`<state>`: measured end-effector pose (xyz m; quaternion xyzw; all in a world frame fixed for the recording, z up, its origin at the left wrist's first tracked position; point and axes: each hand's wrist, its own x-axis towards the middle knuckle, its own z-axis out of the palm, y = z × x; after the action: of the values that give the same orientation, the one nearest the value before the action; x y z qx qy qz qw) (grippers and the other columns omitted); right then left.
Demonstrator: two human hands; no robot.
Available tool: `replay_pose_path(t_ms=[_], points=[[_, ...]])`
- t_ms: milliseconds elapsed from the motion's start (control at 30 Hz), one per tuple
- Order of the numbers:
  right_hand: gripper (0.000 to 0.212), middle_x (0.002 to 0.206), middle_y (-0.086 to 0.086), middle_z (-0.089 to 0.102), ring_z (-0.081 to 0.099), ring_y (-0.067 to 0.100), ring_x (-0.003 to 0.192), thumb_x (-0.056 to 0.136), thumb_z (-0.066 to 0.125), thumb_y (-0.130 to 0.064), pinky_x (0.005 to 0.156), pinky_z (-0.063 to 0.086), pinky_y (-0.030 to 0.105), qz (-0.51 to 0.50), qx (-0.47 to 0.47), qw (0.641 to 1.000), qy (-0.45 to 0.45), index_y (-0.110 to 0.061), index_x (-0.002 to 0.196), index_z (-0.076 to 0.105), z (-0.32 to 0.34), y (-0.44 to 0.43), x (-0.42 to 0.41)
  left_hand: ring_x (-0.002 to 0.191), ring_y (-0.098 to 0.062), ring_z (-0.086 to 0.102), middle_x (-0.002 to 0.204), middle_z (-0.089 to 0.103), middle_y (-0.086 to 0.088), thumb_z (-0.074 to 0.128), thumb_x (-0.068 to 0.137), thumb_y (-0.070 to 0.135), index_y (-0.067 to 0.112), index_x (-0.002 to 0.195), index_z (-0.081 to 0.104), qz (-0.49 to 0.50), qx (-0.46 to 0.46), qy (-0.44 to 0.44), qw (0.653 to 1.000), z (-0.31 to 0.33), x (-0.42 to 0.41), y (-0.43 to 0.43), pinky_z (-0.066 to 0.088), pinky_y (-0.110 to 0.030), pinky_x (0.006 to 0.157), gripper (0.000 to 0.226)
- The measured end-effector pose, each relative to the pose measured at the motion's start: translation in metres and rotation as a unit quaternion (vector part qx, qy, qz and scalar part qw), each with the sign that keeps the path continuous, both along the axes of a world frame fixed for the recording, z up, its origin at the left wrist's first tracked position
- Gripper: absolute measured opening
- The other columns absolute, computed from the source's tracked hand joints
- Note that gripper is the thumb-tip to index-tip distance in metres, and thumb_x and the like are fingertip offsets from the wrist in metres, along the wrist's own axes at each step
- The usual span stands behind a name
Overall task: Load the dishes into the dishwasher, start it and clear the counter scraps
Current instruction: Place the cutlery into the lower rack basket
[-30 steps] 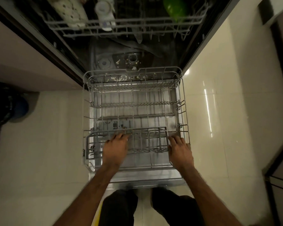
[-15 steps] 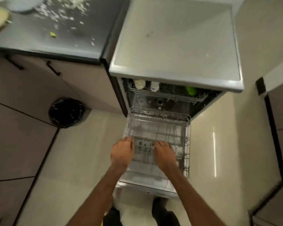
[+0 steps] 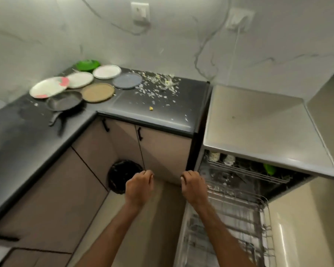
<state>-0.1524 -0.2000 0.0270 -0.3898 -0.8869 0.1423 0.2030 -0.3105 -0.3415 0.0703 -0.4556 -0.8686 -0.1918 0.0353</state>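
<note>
— Two hands, and neither on the rack point(image 3: 243, 218) any more?
— Right. Half a second ago both lay on its front edge. Now the left hand point(image 3: 139, 187) and right hand point(image 3: 194, 186) are in the air just left of it, at six o'clock, over glossy pale floor tiles point(image 3: 162, 228). Both have their fingers curled in toward the palm, gripping nothing.
— And the dishes?
— They have come into view at ten o'clock, on the dark matte counter point(image 3: 152, 118). Six round plates point(image 3: 98, 92) lie flat there: one green, two white, one grey-blue, one tan, one white with pink patches. Some overlap at the rims. A black pan point(image 3: 64, 101) sits against their near side, its handle pointing toward the camera.
— Scraps?
— Pale crumbly scraps point(image 3: 158, 83) are scattered at twelve o'clock, right of the plates. One yellow crumb point(image 3: 151, 108) lies nearer the counter's edge.
— Dishwasher?
— The dishwasher point(image 3: 258, 128) is at three o'clock, open, with a smooth grey top. The rack is pulled out at five o'clock, a grid of thin grey wire. The upper rack point(image 3: 245, 170) behind it holds two pale cups point(image 3: 213, 156) and something green.
— Anything else?
— A round black bin point(image 3: 121, 176) stands on the floor in the cabinet corner, just beyond the left hand.
</note>
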Motion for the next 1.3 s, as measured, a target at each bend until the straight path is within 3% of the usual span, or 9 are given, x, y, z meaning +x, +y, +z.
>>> replay_pose_path(t_ms=[133, 267, 433, 767, 900, 967, 1067, 1133, 1300], points=[[0.007, 0.090, -0.004, 0.068, 0.062, 0.021, 0.084, 0.088, 0.061, -0.022, 0.070, 0.049, 0.037, 0.017, 0.019, 1.000, -0.010, -0.023, 0.089, 0.067, 0.027, -0.006, -0.063, 0.076, -0.020, 0.067, 0.083, 0.068, 0.005, 0.055, 0.096, 0.031, 0.021, 0.088, 0.066, 0.027, -0.005, -0.008, 1.000, 0.024, -0.066, -0.017, 0.053, -0.035, 0.057, 0.017], [0.005, 0.089, -0.001, 0.069, 0.063, 0.023, 0.085, 0.086, 0.064, -0.021, 0.070, 0.050, 0.037, 0.013, 0.040, 0.999, -0.017, -0.020, 0.088, 0.068, 0.045, 0.013, -0.115, 0.085, -0.018, 0.066, 0.091, 0.068, 0.007, 0.050, 0.098, 0.034, 0.022, 0.093, 0.063, 0.029, 0.003, -0.027, 0.999, 0.035, -0.110, -0.006, 0.057, -0.040, 0.068, 0.018], [0.007, 0.092, 0.000, 0.070, 0.064, 0.023, 0.087, 0.089, 0.063, -0.021, 0.074, 0.050, 0.038, 0.007, 0.052, 0.998, -0.022, -0.019, 0.091, 0.069, 0.054, 0.064, -0.184, 0.088, -0.016, 0.064, 0.095, 0.066, 0.008, 0.050, 0.098, 0.033, 0.022, 0.097, 0.062, 0.025, 0.000, -0.029, 0.999, 0.026, -0.158, 0.015, 0.058, -0.040, 0.068, 0.016], [0.024, 0.104, 0.010, 0.071, 0.066, 0.030, 0.098, 0.097, 0.051, -0.029, 0.085, 0.051, 0.039, -0.042, -0.020, 0.995, -0.087, -0.015, 0.103, 0.069, 0.036, 0.259, -0.342, 0.091, -0.018, 0.066, 0.095, 0.066, 0.006, 0.054, 0.096, 0.034, 0.022, 0.099, 0.062, 0.071, -0.046, 0.002, 0.996, 0.015, -0.302, 0.134, 0.057, -0.037, 0.067, 0.015], [0.018, 0.101, 0.008, 0.071, 0.066, 0.026, 0.092, 0.097, 0.050, -0.025, 0.086, 0.053, 0.041, -0.063, -0.061, 0.995, -0.052, -0.016, 0.099, 0.065, 0.040, 0.339, -0.388, 0.089, -0.020, 0.067, 0.094, 0.066, 0.004, 0.055, 0.096, 0.033, 0.021, 0.095, 0.061, 0.069, -0.055, 0.014, 0.996, 0.030, -0.352, 0.203, 0.055, -0.037, 0.063, 0.013], [0.022, 0.109, 0.008, 0.069, 0.064, 0.026, 0.100, 0.098, 0.049, -0.021, 0.090, 0.051, 0.040, -0.066, -0.075, 0.993, -0.065, -0.016, 0.114, 0.064, 0.041, 0.368, -0.405, 0.087, -0.017, 0.066, 0.093, 0.065, 0.005, 0.053, 0.097, 0.032, 0.021, 0.096, 0.061, 0.070, -0.049, 0.001, 0.996, 0.031, -0.370, 0.228, 0.053, -0.034, 0.062, 0.014], [0.052, 0.129, 0.010, 0.057, 0.052, 0.028, 0.121, 0.097, 0.051, -0.017, 0.099, 0.047, 0.046, -0.055, -0.096, 0.987, -0.120, -0.026, 0.147, 0.042, 0.033, 0.404, -0.427, 0.087, -0.015, 0.065, 0.095, 0.065, 0.006, 0.051, 0.099, 0.035, 0.021, 0.101, 0.061, 0.053, -0.068, -0.010, 0.996, 0.023, -0.385, 0.249, 0.057, -0.033, 0.064, 0.017], [0.061, 0.140, 0.011, 0.048, 0.045, 0.029, 0.127, 0.094, 0.051, -0.012, 0.104, 0.044, 0.049, -0.028, -0.085, 0.984, -0.154, -0.029, 0.151, 0.035, 0.031, 0.419, -0.439, 0.090, -0.014, 0.064, 0.098, 0.064, 0.008, 0.048, 0.100, 0.037, 0.023, 0.105, 0.060, 0.044, -0.082, -0.023, 0.995, 0.016, -0.396, 0.256, 0.058, -0.034, 0.068, 0.019], [0.057, 0.162, 0.004, 0.026, 0.028, 0.026, 0.146, 0.100, 0.041, -0.009, 0.117, 0.028, 0.051, 0.018, -0.067, 0.980, -0.184, -0.025, 0.155, 0.030, 0.018, 0.446, -0.461, 0.094, -0.010, 0.063, 0.103, 0.063, 0.009, 0.044, 0.101, 0.037, 0.024, 0.110, 0.058, 0.039, -0.100, -0.029, 0.994, 0.006, -0.422, 0.274, 0.058, -0.031, 0.072, 0.020]])
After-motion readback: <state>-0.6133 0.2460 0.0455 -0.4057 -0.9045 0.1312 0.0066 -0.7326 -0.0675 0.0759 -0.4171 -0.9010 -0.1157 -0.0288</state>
